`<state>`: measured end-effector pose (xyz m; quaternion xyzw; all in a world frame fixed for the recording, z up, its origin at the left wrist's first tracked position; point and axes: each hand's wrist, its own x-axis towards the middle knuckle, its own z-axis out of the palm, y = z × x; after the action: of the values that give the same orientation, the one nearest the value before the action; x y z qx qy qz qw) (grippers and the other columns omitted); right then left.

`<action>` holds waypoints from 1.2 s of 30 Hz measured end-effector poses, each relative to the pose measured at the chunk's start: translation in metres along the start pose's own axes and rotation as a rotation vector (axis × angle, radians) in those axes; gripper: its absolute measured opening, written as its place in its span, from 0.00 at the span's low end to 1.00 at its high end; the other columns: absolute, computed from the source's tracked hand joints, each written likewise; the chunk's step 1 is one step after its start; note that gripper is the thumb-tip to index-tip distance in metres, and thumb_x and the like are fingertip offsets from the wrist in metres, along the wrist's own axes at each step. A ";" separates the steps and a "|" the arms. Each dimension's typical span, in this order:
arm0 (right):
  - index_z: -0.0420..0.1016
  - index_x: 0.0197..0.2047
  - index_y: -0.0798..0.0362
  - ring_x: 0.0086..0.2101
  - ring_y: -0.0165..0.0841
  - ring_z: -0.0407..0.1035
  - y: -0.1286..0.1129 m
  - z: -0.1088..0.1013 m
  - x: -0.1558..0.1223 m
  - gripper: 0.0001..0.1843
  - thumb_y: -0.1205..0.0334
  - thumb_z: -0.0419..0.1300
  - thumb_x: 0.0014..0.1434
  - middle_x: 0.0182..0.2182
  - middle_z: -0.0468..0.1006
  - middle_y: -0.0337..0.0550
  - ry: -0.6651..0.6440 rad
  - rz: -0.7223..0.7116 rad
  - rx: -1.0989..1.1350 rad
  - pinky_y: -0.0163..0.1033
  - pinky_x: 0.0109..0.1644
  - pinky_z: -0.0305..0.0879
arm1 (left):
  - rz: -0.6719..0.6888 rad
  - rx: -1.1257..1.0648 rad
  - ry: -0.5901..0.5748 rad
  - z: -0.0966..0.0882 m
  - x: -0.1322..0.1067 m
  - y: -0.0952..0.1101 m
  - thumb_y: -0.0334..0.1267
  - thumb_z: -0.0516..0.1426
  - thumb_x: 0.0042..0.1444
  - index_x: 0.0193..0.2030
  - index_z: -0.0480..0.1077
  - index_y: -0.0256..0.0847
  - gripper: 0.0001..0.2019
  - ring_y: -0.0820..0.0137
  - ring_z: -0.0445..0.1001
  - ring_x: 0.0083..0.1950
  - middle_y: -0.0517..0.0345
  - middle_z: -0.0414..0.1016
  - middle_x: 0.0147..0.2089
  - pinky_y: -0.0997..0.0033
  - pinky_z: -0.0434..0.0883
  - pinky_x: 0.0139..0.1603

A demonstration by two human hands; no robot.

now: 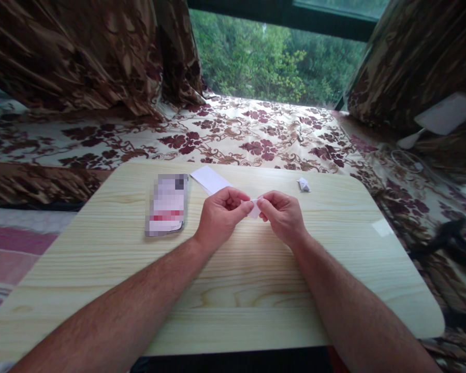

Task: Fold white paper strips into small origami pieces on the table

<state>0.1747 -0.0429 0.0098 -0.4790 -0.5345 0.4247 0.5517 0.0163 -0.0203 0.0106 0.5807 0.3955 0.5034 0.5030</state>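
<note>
Between both hands, above the middle of the wooden-topped table [236, 269], is a small piece of white paper [255, 209]. My left hand [223, 211] pinches its left side between thumb and fingers. On the other side, the thumb and fingers of my right hand [281, 213] are closed on the paper too. Fingers cover part of it, so its full shape is hidden. Just beyond my left hand lies a flat stack or sheet of white paper [209, 178]. A small folded white paper piece [304, 185] rests past my right hand.
A pixelated flat object [166, 204], pinkish with a red band, lies left of my hands. A pale patch [382, 228] shows on the table's right side. Floral cloth [256, 132] covers the ledge behind, below a window. On the right is a white lamp-like object [448, 114] with a cable.
</note>
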 end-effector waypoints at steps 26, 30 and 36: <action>0.74 0.28 0.55 0.20 0.26 0.61 -0.002 0.002 -0.003 0.10 0.60 0.60 0.58 0.18 0.69 0.35 0.007 -0.035 -0.042 0.33 0.23 0.54 | 0.049 0.113 0.014 0.001 -0.001 0.001 0.36 0.66 0.48 0.33 0.73 0.39 0.08 0.78 0.58 0.24 0.66 0.61 0.23 0.76 0.56 0.24; 0.74 0.28 0.55 0.21 0.25 0.61 -0.003 0.003 -0.003 0.08 0.61 0.62 0.56 0.20 0.71 0.35 -0.012 -0.044 -0.008 0.33 0.24 0.55 | 0.040 0.107 0.027 0.002 -0.001 0.002 0.36 0.66 0.48 0.32 0.72 0.38 0.08 0.78 0.58 0.24 0.66 0.61 0.23 0.76 0.56 0.24; 0.73 0.28 0.55 0.20 0.24 0.59 -0.003 0.004 -0.004 0.08 0.61 0.63 0.55 0.20 0.69 0.35 -0.008 -0.050 -0.023 0.32 0.23 0.54 | 0.039 0.108 0.032 0.003 -0.002 0.004 0.37 0.66 0.47 0.31 0.72 0.38 0.09 0.78 0.57 0.24 0.67 0.60 0.22 0.76 0.54 0.23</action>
<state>0.1702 -0.0468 0.0123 -0.4702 -0.5532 0.4067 0.5546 0.0186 -0.0234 0.0146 0.6066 0.4188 0.5001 0.4544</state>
